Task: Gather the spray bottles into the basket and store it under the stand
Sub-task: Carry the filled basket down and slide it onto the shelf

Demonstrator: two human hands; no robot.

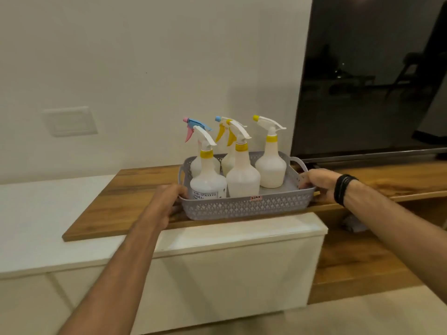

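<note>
Basket of spray bottles gripped at both ends on the wooden bench.

A grey perforated plastic basket (244, 206) is clasped by the left hand (167, 201) and right hand (316, 183) at its looped end handles. Five translucent, bell-shaped spray bottles (243, 175) are stood upright inside. The wood-grained bench (125, 204) is laid over a smooth white cabinet (217, 262).

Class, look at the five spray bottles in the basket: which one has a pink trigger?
The back-left bottle, partly hidden behind the front-left one. Its spray head is blue with a pink trigger and nozzle; the others have white heads.
</note>
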